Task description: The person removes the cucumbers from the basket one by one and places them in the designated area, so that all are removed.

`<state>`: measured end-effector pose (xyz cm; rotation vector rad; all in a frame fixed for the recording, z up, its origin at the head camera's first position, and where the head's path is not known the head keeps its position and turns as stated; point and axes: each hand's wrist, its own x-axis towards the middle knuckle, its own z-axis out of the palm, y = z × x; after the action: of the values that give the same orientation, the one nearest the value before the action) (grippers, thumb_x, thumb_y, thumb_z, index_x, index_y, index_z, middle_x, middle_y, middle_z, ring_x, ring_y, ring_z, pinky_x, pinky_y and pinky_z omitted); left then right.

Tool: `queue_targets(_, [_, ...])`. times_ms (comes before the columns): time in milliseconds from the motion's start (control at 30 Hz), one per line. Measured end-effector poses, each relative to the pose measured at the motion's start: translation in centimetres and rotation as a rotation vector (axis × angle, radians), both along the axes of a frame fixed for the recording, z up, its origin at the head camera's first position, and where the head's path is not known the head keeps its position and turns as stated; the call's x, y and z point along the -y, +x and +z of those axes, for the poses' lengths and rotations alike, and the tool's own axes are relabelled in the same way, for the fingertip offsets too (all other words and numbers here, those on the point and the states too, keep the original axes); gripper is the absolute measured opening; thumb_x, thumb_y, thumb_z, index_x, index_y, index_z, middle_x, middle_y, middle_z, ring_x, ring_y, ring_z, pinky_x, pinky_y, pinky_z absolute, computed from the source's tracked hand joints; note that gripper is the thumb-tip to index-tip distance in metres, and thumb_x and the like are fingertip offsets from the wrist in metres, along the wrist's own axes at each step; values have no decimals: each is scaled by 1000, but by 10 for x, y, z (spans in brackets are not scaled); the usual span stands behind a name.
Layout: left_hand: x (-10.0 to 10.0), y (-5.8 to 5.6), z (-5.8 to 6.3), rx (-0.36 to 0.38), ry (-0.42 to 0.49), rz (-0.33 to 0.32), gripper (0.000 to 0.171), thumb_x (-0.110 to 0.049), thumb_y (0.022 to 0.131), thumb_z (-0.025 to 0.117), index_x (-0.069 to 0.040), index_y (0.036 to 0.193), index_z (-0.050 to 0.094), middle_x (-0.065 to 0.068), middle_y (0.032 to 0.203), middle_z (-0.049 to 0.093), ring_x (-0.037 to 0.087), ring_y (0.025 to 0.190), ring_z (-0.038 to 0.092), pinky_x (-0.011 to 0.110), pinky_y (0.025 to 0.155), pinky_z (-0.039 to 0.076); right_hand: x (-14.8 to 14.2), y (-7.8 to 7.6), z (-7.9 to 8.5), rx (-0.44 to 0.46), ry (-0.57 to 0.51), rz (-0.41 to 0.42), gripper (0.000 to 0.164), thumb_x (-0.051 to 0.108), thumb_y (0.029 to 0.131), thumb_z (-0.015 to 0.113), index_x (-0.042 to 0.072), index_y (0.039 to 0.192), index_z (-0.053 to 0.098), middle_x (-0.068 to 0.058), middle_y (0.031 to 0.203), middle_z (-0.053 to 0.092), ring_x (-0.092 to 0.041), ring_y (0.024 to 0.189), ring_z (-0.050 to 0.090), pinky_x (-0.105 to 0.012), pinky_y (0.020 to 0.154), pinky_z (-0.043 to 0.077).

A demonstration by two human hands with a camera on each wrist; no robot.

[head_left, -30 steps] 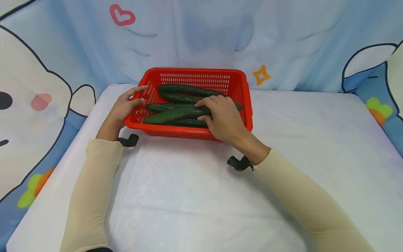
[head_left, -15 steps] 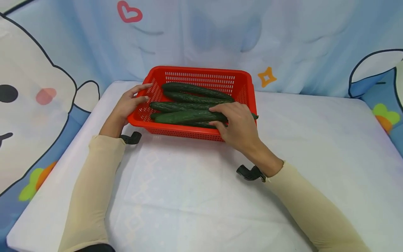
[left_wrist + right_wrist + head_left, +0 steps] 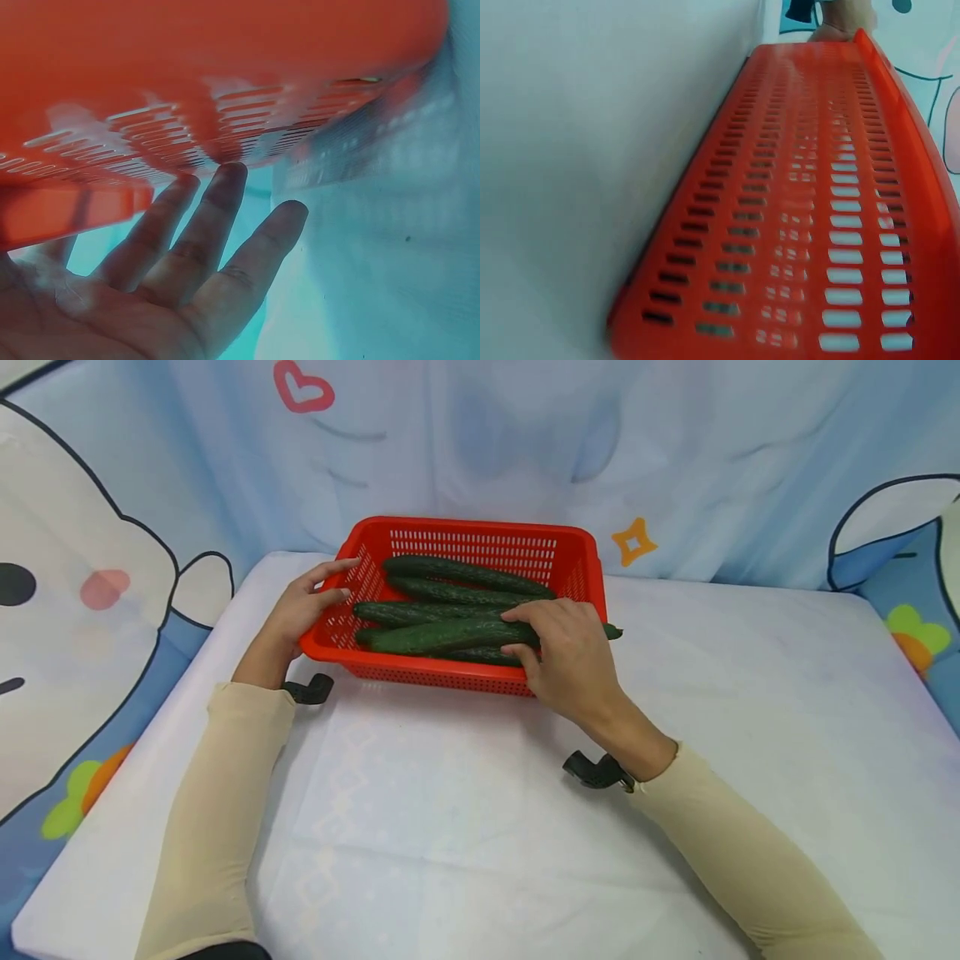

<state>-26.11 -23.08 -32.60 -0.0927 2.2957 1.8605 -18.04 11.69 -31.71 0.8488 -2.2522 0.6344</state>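
A red plastic basket point(image 3: 442, 672) with slotted walls holds several dark green cucumbers lying lengthwise. My right hand point(image 3: 573, 652) pinches the frontmost upper cucumber point(image 3: 450, 637) between thumb and fingers near its right part. That cucumber's tip pokes out past the basket's right rim. Behind it lie other cucumbers point(image 3: 468, 575); one more shows partly beneath. My left hand point(image 3: 288, 618) holds the basket's left end, thumb and a finger over the rim. In the left wrist view, the other fingers point(image 3: 225, 195) extend along the outer wall. Only the basket's front wall point(image 3: 780, 195) fills the right wrist view.
A white cloth point(image 3: 450, 793) covers the table. The basket stands near the back, close to a pale blue printed curtain point(image 3: 510, 443). Dark wrist mounts point(image 3: 598, 770) sit under both wrists.
My right hand has shifted right with the cucumber, whose tip now sticks out over the basket's right rim. My left hand stays on the basket's left end.
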Motion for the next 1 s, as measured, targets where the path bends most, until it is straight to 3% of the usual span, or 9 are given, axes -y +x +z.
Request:
queue_targets(233, [-1,1,-1,-8,-1,-3,47,-19,102,50,-35,145,47,9,152,38,29,125,52,35,87,57,-20,-2,10,-26,-19,-66,37,10,81,79,0,113,63,-15,104,70,-34,95,61,-50,85,44])
queue_targets(567, [-1,2,-2,1,12,11,47,-20,102,50,-36,146,47,8,152,37,29,126,51,34,87,55,-45,-16,21,-50,-51,-81,35,11,87,70,-5,116,58,-21,105,66,-38,97,59,-53,87,39])
queue_targets(633, [-1,3,-3,3,9,12,47,-20,102,51,-36,146,47,8,152,37,29,126,50,35,89,55,-51,-21,22,-46,-49,-94,34,9,88,69,-6,116,57,-23,105,66,-40,97,57,-55,95,38])
queue_targets(733, [-2,4,-3,-1,5,6,48,-19,102,50,-35,147,46,9,152,37,30,126,51,36,90,55,-63,-28,22,-28,-47,-129,34,7,89,66,-8,118,56,-25,108,64,-43,103,54,-59,114,26])
queue_targets(833, [-2,4,-2,-4,3,5,48,-19,102,50,-34,147,46,9,152,37,30,125,51,36,91,55,-75,-35,22,-3,-67,-179,34,6,90,65,-8,120,55,-26,112,63,-45,111,51,-61,122,5])
queue_targets(1000, [-3,4,0,-1,5,10,48,-19,102,50,-35,147,46,9,152,37,29,126,51,35,90,56,-98,-50,19,25,-88,-286,34,9,93,62,-7,123,56,-26,115,61,-44,115,49,-56,124,2])
